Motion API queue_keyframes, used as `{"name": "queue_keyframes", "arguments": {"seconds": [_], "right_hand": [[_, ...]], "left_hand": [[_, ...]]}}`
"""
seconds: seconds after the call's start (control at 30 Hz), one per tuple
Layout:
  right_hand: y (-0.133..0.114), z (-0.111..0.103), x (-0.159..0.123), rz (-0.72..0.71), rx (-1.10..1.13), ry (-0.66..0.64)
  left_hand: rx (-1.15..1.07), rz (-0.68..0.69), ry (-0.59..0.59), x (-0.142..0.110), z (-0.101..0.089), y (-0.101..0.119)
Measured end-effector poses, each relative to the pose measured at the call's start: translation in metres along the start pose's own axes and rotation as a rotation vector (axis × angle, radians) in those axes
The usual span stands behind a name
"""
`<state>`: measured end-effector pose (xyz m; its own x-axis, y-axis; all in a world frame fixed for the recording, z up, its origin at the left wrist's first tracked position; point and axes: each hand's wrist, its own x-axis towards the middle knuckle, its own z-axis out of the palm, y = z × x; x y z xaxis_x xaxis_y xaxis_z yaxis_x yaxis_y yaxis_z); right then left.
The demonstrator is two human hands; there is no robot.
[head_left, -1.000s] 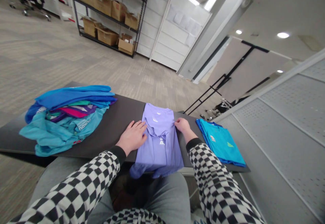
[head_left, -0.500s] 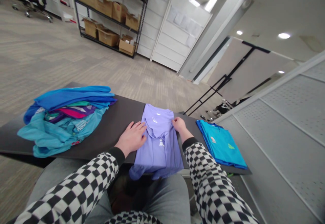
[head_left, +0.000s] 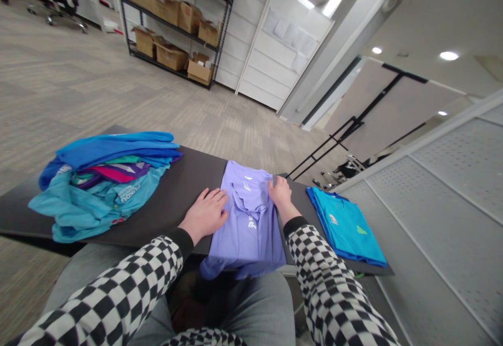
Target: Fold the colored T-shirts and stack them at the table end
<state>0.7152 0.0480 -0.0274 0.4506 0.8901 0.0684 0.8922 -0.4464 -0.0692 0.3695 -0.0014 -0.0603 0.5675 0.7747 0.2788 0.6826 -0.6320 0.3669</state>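
A lavender T-shirt (head_left: 253, 238) with white prints lies in front of me, its sides folded in and its neckline part-way down. The bottom hangs over the table's near edge. My left hand (head_left: 206, 212) rests flat with fingers apart, fingertips on the shirt's left edge. At the upper right edge, my right hand (head_left: 280, 195) is closed, thumb against the cloth and fingers curled beside it; the fingertips are partly hidden.
The dark table (head_left: 192, 176) also bears a heap of blue, teal and purple clothes (head_left: 106, 178) at left and a folded blue shirt stack (head_left: 349, 225) at right. A grey perforated panel (head_left: 444, 204) borders the right end. Shelving with cardboard boxes (head_left: 171, 55) stands beyond.
My right hand has shifted slightly at the shirt's right edge, its fingers now pointing more upward. The collar area is a little more creased. My left hand stays nearly in place.
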Motion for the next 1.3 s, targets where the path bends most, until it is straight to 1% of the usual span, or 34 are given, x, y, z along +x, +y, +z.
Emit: {"name": "queue_keyframes", "arguments": {"seconds": [0.03, 0.1, 0.17, 0.23, 0.33, 0.47, 0.6, 0.67, 0.73, 0.77, 0.83, 0.9, 0.93, 0.97, 1.03, 1.1, 1.13, 1.2, 1.3], "right_hand": [[-0.003, 0.004, -0.002, -0.061, -0.017, -0.027], [-0.009, 0.014, -0.005, -0.149, -0.051, -0.130], [-0.013, 0.021, -0.007, -0.163, -0.064, -0.222], [-0.015, 0.024, -0.007, -0.152, -0.056, -0.250], [-0.014, 0.024, -0.007, -0.135, -0.023, -0.237], [-0.012, 0.027, -0.016, -0.143, 0.004, -0.173], [-0.013, 0.029, -0.024, -0.150, 0.026, -0.157], [-0.014, 0.028, -0.024, -0.147, 0.044, -0.159], [-0.014, 0.027, -0.023, -0.142, 0.059, -0.161], [-0.015, 0.027, -0.023, -0.141, 0.064, -0.161], [-0.015, 0.027, -0.022, -0.142, 0.075, -0.159], [-0.015, 0.027, -0.022, -0.146, 0.087, -0.163], [-0.015, 0.027, -0.022, -0.146, 0.093, -0.168], [-0.015, 0.027, -0.022, -0.145, 0.098, -0.176], [-0.015, 0.027, -0.023, -0.141, 0.105, -0.189], [-0.015, 0.027, -0.022, -0.142, 0.111, -0.193], [-0.015, 0.027, -0.022, -0.142, 0.114, -0.194], [-0.015, 0.027, -0.022, -0.143, 0.120, -0.196], [-0.015, 0.026, -0.022, -0.144, 0.128, -0.198]], "left_hand": [[-0.002, 0.000, 0.001, 0.000, 0.000, 0.000], [0.001, -0.002, 0.000, 0.000, 0.001, 0.000], [0.005, -0.005, -0.003, 0.000, 0.002, -0.001], [0.006, -0.007, -0.004, 0.000, 0.003, -0.001], [0.008, -0.012, -0.009, 0.001, 0.003, -0.002], [0.031, -0.029, -0.021, 0.001, 0.001, -0.002], [0.063, -0.055, 0.012, -0.003, 0.002, -0.003], [0.069, -0.077, 0.033, -0.002, 0.002, -0.006], [0.081, -0.132, 0.065, 0.009, 0.001, -0.009], [0.090, -0.159, 0.089, 0.019, -0.001, -0.010], [0.099, -0.184, 0.139, 0.047, -0.005, -0.011], [0.076, -0.134, 0.137, 0.081, -0.006, -0.008], [0.059, -0.095, 0.103, 0.097, -0.005, -0.007], [0.048, -0.063, 0.042, 0.112, -0.001, -0.005], [0.051, -0.056, -0.101, 0.133, 0.009, -0.004], [0.073, -0.112, -0.206, 0.142, 0.020, -0.008], [0.083, -0.136, -0.233, 0.142, 0.026, -0.011], [0.100, -0.149, -0.247, 0.139, 0.032, -0.022], [0.119, -0.143, -0.245, 0.134, 0.032, -0.039]]}}
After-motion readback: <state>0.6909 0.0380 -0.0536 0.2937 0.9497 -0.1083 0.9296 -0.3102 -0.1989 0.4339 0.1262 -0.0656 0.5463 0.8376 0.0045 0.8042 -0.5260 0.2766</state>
